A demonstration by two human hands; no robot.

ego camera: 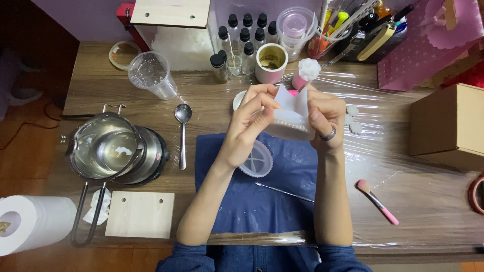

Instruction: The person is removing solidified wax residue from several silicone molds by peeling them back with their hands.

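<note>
Working over our wooden table [403, 201] and its blue mat [262, 201], we hold a white silicone mould [292, 118] up in both hands, above the mat and well clear of it. Left of us sits a metal pot [103, 148], then a paper roll [30, 221], a plastic cup [151, 74], a spoon [182, 132], a pink brush [377, 201]. A round lid [257, 160] lies flat just below our left wrist. Left hand [247, 126] pinches the mould's upper edge, fingers clenched on it; right hand [322, 118] grips the opposite side. The mould lies between the fingertips, long axis running left to right, both hands equally near.
</note>
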